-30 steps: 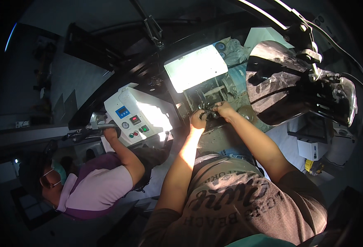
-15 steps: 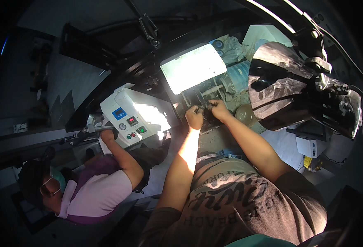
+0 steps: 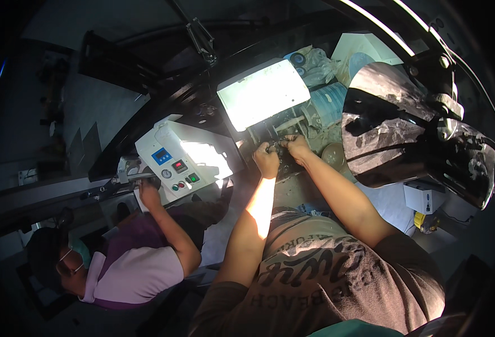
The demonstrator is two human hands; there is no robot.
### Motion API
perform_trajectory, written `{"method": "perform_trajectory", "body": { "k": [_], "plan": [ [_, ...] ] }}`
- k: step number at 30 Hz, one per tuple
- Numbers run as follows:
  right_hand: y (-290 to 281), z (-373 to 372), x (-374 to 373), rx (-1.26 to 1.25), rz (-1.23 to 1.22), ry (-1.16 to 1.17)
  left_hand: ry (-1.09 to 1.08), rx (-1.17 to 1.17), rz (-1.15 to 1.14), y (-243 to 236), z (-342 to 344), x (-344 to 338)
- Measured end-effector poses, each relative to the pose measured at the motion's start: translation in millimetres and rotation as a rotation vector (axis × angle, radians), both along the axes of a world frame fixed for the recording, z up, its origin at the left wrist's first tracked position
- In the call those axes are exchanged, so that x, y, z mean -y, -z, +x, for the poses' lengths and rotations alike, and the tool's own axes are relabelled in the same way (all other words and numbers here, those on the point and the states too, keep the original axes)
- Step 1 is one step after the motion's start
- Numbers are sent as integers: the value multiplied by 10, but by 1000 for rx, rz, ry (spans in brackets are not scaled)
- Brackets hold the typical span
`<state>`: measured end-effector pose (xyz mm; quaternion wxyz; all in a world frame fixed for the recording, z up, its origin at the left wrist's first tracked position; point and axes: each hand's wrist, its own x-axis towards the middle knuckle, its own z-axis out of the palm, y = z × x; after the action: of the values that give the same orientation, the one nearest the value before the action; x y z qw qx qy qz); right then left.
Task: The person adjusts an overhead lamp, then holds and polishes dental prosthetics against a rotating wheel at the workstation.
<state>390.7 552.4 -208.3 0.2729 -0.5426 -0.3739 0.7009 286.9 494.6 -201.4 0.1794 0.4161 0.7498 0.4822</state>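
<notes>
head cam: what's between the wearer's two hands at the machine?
In the head view a small dark part sits between the left hand and the right hand, gripped from both sides beneath the bright lamp panel. Its details are too dark to tell.

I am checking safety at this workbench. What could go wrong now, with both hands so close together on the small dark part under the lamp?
1. Both hands, left hand and right hand, pinch the small dark part against the machine; a slip could pinch fingers.
2. The bright lamp leaves deep shadow around, so the part is hard to see.
3. A co-worker's hand works at the white control box nearby; a bump is possible.
</notes>
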Motion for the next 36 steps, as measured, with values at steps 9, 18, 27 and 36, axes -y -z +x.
{"method": "perform_trajectory", "body": {
  "k": [9, 18, 27, 36],
  "plan": [
    [117, 63, -15, -168, -145, 60, 8, -87, 70, 1, 69, -60],
    [-84, 88, 1, -93, -147, 78, 95, 254, -7, -24, -23, -50],
    [-91, 70, -3, -79, -132, 95, 34, 393, -143, 113, -78, -120],
    [-224, 22, 26, -32, -73, 94, 34, 438, -188, 145, -142, -90]
  ]
}}
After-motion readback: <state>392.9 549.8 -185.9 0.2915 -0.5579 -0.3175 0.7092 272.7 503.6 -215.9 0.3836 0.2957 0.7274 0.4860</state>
